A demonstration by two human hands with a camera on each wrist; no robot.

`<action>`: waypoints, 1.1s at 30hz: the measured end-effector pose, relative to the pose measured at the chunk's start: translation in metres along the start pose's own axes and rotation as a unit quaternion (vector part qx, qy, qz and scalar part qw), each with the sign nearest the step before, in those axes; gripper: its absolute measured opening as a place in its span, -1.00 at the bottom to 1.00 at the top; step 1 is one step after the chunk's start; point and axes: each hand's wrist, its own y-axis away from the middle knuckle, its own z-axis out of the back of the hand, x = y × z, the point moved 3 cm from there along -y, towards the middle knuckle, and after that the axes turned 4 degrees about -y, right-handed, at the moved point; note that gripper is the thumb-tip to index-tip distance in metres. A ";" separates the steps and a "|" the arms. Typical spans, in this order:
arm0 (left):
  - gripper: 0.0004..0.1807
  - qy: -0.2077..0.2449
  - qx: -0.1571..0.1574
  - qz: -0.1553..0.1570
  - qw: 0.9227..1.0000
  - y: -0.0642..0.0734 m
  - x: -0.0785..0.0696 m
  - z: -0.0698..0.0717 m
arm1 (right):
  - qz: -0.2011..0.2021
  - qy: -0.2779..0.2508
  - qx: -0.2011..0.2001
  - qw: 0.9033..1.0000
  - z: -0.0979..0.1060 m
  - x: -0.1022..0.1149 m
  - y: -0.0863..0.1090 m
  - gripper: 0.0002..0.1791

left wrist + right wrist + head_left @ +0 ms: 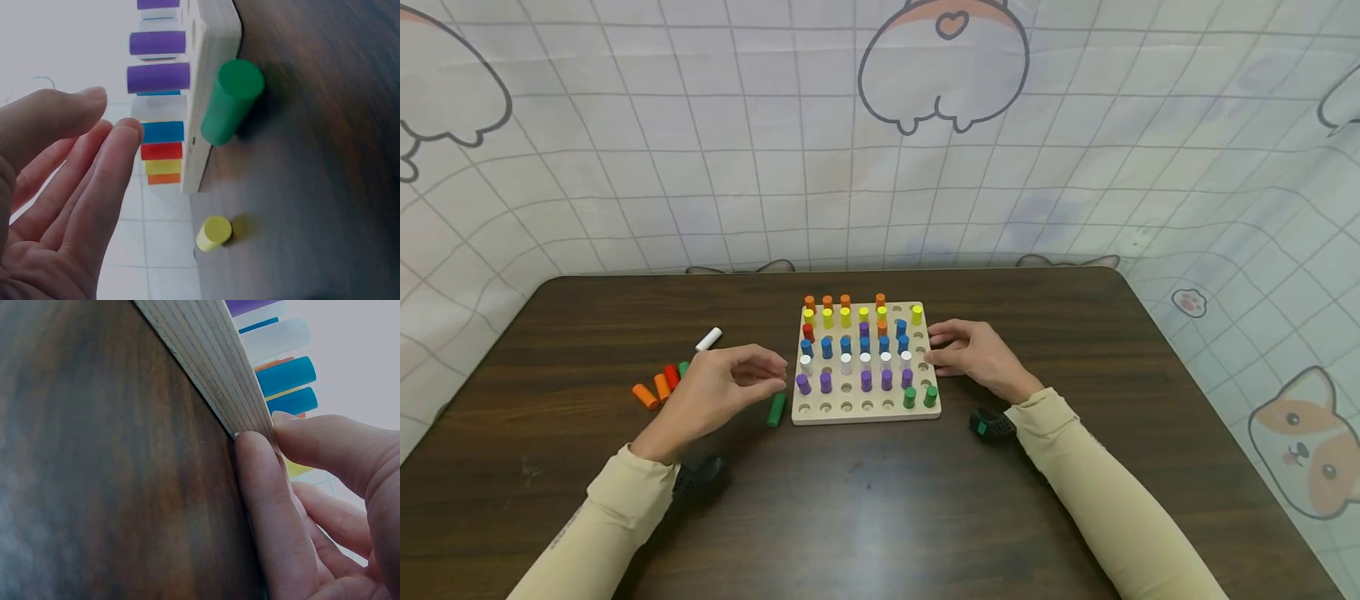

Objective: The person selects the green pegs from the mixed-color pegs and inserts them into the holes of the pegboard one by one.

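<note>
A light wooden pegboard (857, 417) holds rows of coloured pegs, among them purple pegs (158, 77) along its near side and blue pegs (286, 375). At its right edge, my right hand (973, 354) grips the wood, thumb over the top face and index finger against the side. My left hand (718, 392) hovers just off the board's left side, thumb and fingers apart with nothing between them. Below its fingertips a loose green peg (777, 410) lies on the table by the board's left edge. Two green pegs (920, 397) stand in the near right corner.
Left of the board, loose orange pegs (644, 396), a red peg (672, 376) and a white peg (708, 339) lie on the dark table (880, 517); my left hand partly covers this group. A yellow peg (214, 234) also shows on the tabletop in the left wrist view.
</note>
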 end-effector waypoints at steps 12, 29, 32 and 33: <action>-0.72 -0.015 0.033 0.014 0.999 -0.001 0.011 -0.004 | -0.004 0.000 -0.001 1.000 0.001 -0.002 -0.002 -0.39; -0.68 -0.025 0.059 0.036 0.997 0.001 0.017 -0.006 | -0.003 0.001 0.002 1.000 0.000 0.000 -0.001 -0.40; -0.68 -0.027 0.068 0.037 0.997 0.001 0.017 -0.006 | -0.003 0.001 0.003 1.000 -0.001 0.000 -0.001 -0.40; -0.68 -0.027 0.070 0.036 0.997 0.001 0.017 -0.005 | -0.003 0.001 0.004 1.000 -0.001 0.000 -0.001 -0.40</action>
